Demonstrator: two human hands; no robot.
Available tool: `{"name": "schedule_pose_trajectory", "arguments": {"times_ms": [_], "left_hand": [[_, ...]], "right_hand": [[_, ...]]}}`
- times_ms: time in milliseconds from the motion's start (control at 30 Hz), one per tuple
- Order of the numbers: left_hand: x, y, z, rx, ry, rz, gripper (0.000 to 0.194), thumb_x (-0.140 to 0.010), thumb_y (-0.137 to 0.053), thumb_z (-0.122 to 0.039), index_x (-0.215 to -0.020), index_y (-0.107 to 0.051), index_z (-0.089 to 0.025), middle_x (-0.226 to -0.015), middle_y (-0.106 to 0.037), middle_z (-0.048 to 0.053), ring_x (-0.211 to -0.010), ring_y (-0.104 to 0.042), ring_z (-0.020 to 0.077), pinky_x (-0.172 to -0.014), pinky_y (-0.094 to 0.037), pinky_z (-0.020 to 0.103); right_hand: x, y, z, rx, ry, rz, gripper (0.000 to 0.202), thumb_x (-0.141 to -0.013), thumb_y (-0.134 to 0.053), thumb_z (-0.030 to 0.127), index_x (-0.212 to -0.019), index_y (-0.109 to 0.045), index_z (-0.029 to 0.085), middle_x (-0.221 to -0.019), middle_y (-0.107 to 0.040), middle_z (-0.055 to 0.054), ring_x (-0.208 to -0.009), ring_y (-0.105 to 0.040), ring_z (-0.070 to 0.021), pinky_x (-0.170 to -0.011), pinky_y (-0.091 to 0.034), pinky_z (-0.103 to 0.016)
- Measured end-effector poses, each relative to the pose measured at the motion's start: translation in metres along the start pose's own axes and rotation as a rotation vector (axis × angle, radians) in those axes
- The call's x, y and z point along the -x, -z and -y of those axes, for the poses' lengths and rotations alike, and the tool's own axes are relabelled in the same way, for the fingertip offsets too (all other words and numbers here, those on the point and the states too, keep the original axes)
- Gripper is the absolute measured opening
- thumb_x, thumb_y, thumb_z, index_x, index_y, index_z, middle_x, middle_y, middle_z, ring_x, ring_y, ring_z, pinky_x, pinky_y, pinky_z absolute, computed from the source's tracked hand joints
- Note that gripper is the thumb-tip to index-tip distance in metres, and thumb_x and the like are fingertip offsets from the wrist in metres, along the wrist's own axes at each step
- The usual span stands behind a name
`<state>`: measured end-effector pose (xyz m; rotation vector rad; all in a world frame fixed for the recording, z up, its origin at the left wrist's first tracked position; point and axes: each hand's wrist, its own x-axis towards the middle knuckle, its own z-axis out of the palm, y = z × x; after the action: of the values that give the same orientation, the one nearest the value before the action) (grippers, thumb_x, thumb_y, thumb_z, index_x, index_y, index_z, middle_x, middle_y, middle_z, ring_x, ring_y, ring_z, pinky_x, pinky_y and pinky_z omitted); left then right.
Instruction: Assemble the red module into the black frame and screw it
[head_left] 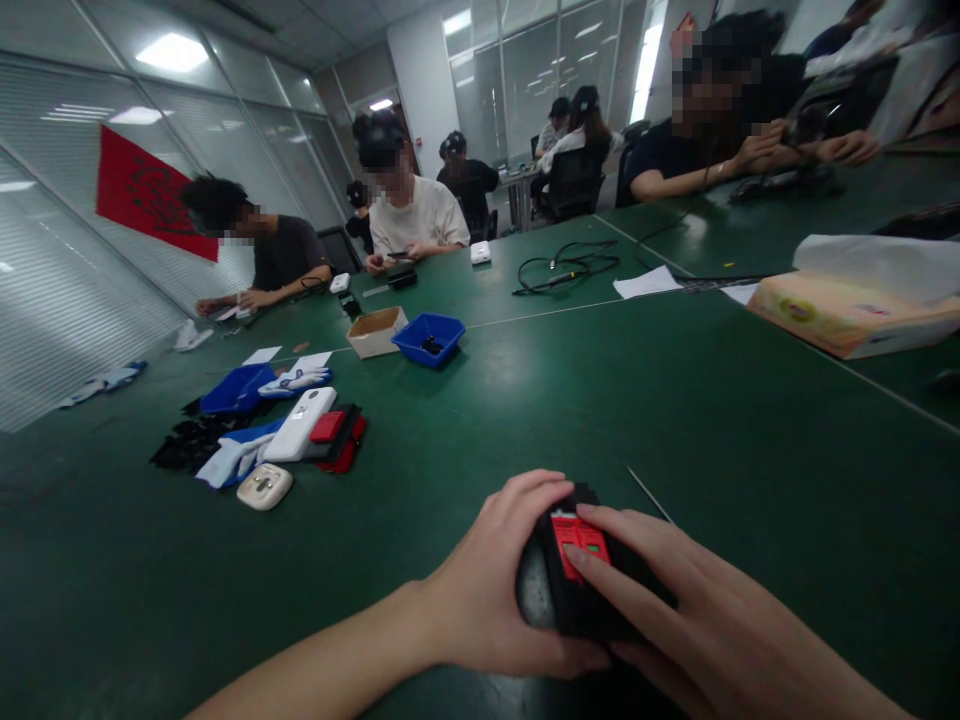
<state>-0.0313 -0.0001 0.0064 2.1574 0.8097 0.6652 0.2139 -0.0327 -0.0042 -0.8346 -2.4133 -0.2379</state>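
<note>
A small black device (553, 570) with a bright red panel (581, 545) on top is between my hands, close to the table. My left hand (495, 590) wraps around its left side, fingers over the far edge and thumb along the near edge. From the right, my right hand (697, 590) grips the same device, two fingertips on the red panel and its thumb low at the near side. Small green spots show in the panel's openings. A thin metal rod (649, 492) lies just beyond my right hand, its near end hidden. The device's underside is also hidden.
On the left lie gloves (238, 455), a white case (301, 424), red and black parts (336, 437) and a cream square piece (265, 487). A blue bin (429, 340) and a cardboard box (375, 333) stand ahead. A tissue pack (855, 310) is at right; people work across the table.
</note>
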Motion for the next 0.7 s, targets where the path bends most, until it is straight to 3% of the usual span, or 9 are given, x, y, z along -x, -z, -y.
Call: {"name": "schedule_pose_trajectory", "arguments": {"times_ms": [100, 233, 500, 700], "left_hand": [[-0.0006, 0.0005, 0.0026, -0.012, -0.004, 0.043, 0.115, -0.062, -0.092, -0.055, -0.157, -0.036, -0.026, -0.162, -0.032, 0.020, -0.149, -0.035, 0.0451, -0.118, -0.038, 0.065], [0.0013, 0.0014, 0.0068, -0.005, -0.006, 0.055, 0.109, -0.069, -0.087, -0.059, -0.159, -0.034, -0.027, -0.165, -0.027, 0.019, -0.151, -0.031, 0.0451, -0.119, -0.035, 0.065], [0.0023, 0.0063, 0.0055, 0.037, -0.004, 0.077, 0.103, -0.073, -0.082, -0.065, -0.157, -0.037, -0.028, -0.162, -0.034, 0.019, -0.148, -0.036, 0.0452, -0.118, -0.035, 0.063], [0.0015, 0.0049, 0.0017, 0.053, -0.044, 0.016, 0.083, -0.082, -0.074, -0.065, -0.149, -0.047, -0.025, -0.157, -0.042, 0.019, -0.143, -0.044, 0.0411, -0.116, -0.038, 0.060]], "right_hand": [[0.0026, 0.0006, -0.0009, 0.003, 0.010, 0.038, 0.055, -0.088, -0.044, 0.010, -0.141, -0.057, 0.019, -0.133, -0.068, -0.014, -0.114, -0.070, -0.0252, -0.085, -0.066, -0.036], [0.0063, 0.0019, -0.0003, -0.012, 0.002, 0.081, 0.061, -0.084, -0.049, 0.010, -0.144, -0.055, 0.020, -0.138, -0.066, -0.014, -0.118, -0.070, -0.0270, -0.088, -0.065, -0.038], [0.0034, 0.0042, 0.0003, -0.078, -0.014, 0.108, 0.062, -0.081, -0.052, 0.011, -0.142, -0.058, 0.021, -0.140, -0.065, -0.016, -0.120, -0.069, -0.0299, -0.086, -0.067, -0.043], [0.0106, 0.0050, -0.0040, -0.033, 0.050, 0.102, 0.062, -0.082, -0.054, 0.012, -0.142, -0.060, 0.025, -0.144, -0.062, -0.015, -0.129, -0.065, -0.0320, -0.088, -0.067, -0.044]]}}
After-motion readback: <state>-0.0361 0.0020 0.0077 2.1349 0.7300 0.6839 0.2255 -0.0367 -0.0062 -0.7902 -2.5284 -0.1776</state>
